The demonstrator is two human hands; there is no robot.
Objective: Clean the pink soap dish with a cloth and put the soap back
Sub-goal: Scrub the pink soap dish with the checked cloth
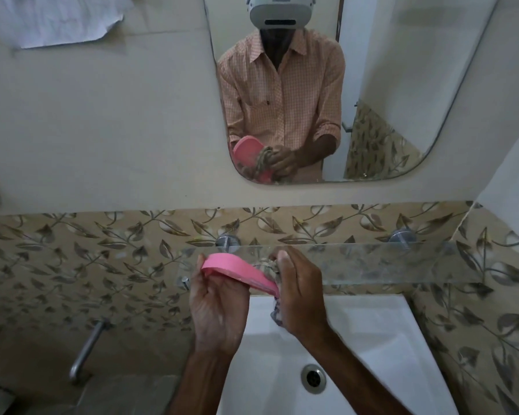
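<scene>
Head view shows the wiping step under way: the left hand [216,307] holds the pink soap dish [240,272] up over the sink [357,339], fingers curled under it and thumb along its near rim, with the dish tilted so its hollow faces away. Just to the right of it, the right hand [300,295] is closed around a bunched cloth [268,269], pressing the wad against the far side of the dish; a loose tail of cloth hangs below that hand. The mirror [387,85] above the hands shows the same grip from the other side, cloth against the dish. No soap can be seen anywhere, so its place cannot be told. By my judgement the cleaning is mid-way; next the cloth needs working round the whole hollow, then the dish must go down on the glass shelf [387,262] just beyond the hands before the soap returns.
</scene>
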